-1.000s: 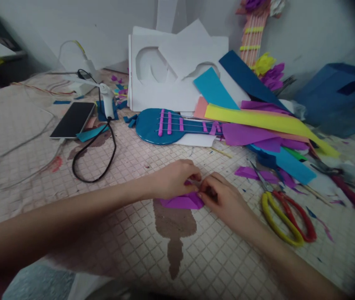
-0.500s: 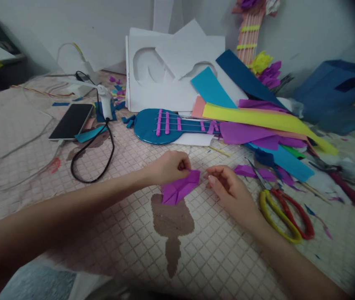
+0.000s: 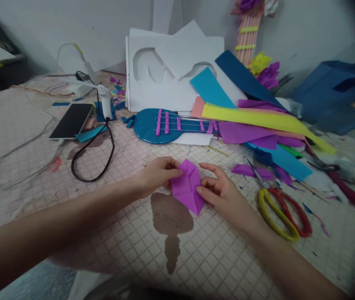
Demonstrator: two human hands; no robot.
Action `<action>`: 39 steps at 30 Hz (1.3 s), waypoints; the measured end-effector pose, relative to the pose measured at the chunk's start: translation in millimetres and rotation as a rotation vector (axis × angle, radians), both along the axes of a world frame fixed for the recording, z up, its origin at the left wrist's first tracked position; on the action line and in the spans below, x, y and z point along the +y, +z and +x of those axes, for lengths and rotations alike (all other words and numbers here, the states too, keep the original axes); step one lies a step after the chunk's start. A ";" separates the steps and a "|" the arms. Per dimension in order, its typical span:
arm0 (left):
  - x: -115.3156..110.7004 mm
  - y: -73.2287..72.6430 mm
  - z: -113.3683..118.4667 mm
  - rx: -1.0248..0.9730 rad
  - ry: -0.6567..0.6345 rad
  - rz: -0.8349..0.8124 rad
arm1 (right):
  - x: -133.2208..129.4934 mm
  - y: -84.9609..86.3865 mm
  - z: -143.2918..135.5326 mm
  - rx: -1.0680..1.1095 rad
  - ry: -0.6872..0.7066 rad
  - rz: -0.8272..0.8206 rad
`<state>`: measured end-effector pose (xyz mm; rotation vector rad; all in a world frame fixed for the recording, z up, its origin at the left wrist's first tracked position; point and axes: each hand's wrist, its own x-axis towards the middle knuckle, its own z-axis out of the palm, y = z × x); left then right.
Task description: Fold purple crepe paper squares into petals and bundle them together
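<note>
A creased piece of purple paper is held up between my hands, just above the table. My left hand pinches its upper left edge between thumb and fingers. On the other side, my right hand has its thumb on the paper's right edge, with the index finger raised and the other fingers curled behind. Beyond them lies a small blue guitar with pink bars and thin strings. To the right of my right hand rest scissors with one yellow and one red handle, their blades slightly apart.
Coloured paper strips lie piled at the back right, near red-handled pliers. White boards with cut-outs lean on the wall. A phone and a black cord loop lie left. A blue bag stands far right.
The purple paper has been turned and lifted to show a wider face. My right hand has moved left onto its edge; before, it was apart from it. My left hand still pinches it.
</note>
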<state>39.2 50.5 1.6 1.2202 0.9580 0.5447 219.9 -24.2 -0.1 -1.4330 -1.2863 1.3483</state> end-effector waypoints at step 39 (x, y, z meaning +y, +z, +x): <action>-26.9 -5.2 -28.1 0.491 -0.611 1.502 | -20.8 -2.9 42.1 -1.096 0.515 0.930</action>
